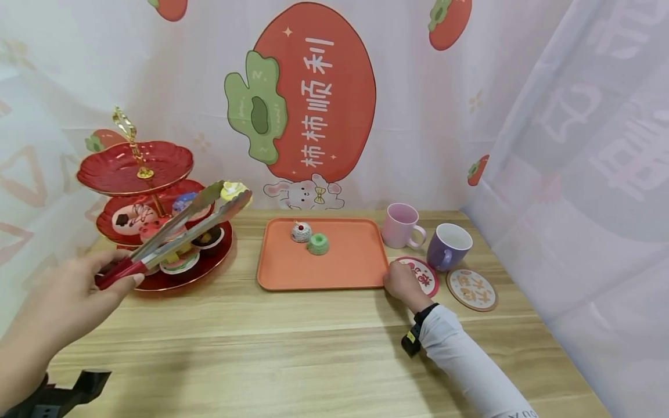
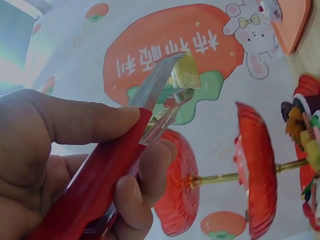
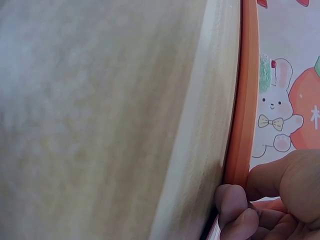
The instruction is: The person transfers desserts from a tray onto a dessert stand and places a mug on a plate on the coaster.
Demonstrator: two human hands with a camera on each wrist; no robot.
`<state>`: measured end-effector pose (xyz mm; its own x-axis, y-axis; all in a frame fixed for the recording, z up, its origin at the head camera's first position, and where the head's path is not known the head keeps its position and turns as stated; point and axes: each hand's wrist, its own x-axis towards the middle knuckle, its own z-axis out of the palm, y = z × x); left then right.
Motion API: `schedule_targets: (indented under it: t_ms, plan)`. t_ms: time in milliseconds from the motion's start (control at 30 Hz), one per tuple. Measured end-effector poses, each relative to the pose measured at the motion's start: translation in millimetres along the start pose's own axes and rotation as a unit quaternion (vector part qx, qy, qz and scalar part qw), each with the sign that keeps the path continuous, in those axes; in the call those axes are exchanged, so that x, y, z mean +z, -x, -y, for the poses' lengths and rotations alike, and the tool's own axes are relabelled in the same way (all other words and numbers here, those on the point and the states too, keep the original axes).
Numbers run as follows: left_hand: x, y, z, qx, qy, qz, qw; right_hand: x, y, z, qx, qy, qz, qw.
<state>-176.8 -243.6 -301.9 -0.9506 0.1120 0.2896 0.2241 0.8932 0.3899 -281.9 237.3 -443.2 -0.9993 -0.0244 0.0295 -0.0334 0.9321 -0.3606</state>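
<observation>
My left hand grips red-handled metal tongs, raised in front of the tiered stand. A small yellow cake is pinched between the tong tips, above the table. At the front right corner of the orange tray, my right hand pinches the rim with curled fingers, as the right wrist view shows. Two small cakes sit on the tray: a white-speckled one with a red berry on top and a green ring-shaped one.
On the left stands a red tiered stand with several toy sweets on its lower tiers. A pink mug and a purple mug stand right of the tray. Near them lie a red-rimmed coaster and a brown-rimmed coaster.
</observation>
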Motion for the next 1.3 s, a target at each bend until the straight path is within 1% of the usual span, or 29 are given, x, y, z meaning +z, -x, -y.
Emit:
schedule_targets:
  t_ms: [100, 267, 367, 433, 500, 600, 667, 833, 1033, 1167, 1300]
  plan:
    - [-6.3, -1.5, 3.4, -0.013, -0.005, 0.0, 0.9999, -1, 0, 2, 0.003, -0.003, 0.0, 1.0]
    - [-12.6, -5.2, 6.8, -0.035, -0.005, 0.0, 0.9994, -2, 0, 3, -0.004, 0.001, -0.009, 1.0]
    - [-15.7, -7.3, 7.4, -0.034, -0.004, -0.014, 0.9993, -1, 0, 2, -0.006, 0.005, -0.009, 1.0]
    - [-18.2, -8.0, 7.1, -0.03, 0.013, -0.021, 0.9992, 0, 0, 2, -0.005, 0.006, -0.006, 1.0]
    - [-20.7, -8.7, 6.9, -0.031, 0.013, -0.032, 0.9989, 0, 0, 1, -0.003, 0.005, -0.002, 1.0]
    - [-23.8, -9.6, 6.7, -0.04, 0.02, -0.04, 0.9982, 1, 1, 1, -0.006, 0.004, -0.006, 1.0]
    - [-25.0, -10.4, 6.8, -0.046, 0.01, -0.048, 0.9978, 0, 1, 2, -0.009, 0.003, -0.01, 1.0]
    - [-28.8, -11.8, 8.8, -0.048, 0.033, -0.062, 0.9964, 0, 1, 2, -0.009, 0.002, -0.013, 1.0]
    - [-35.7, -15.0, 9.0, -0.073, 0.033, -0.085, 0.9932, 1, 1, 2, -0.006, 0.003, -0.008, 1.0]
    - [-38.6, -18.4, 7.2, -0.09, 0.032, -0.086, 0.9917, 0, 1, 2, 0.001, 0.001, -0.003, 1.0]
    - [-41.7, -21.2, 2.3, -0.103, 0.019, -0.082, 0.9911, -1, 1, 2, 0.004, 0.001, 0.003, 1.0]
